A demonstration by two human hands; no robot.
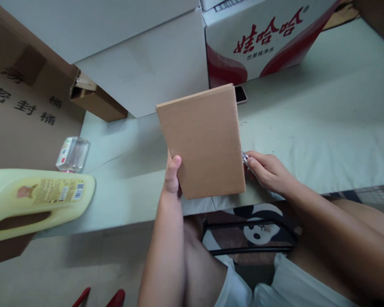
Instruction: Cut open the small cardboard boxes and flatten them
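A plain brown cardboard box [206, 140] is held up tilted over the near edge of the table. My left hand [173, 174] grips its lower left side, the thumb lying on the broad face and the other fingers hidden behind. At the right side of the box, my right hand [268, 170] is closed in a pinch around a slim silvery tool [245, 157]. The tool's tip meets or passes behind the box's right edge; I cannot tell which. Most of the tool is covered by the fingers and the box.
Large white cartons [147, 64] and a red-and-white water carton [259, 47] stand at the back. A phone [241, 94] lies behind the box. To the left are a small brown box [99, 100], a clear bottle [73, 154] and a large yellow bottle [83, 192] over the table's edge.
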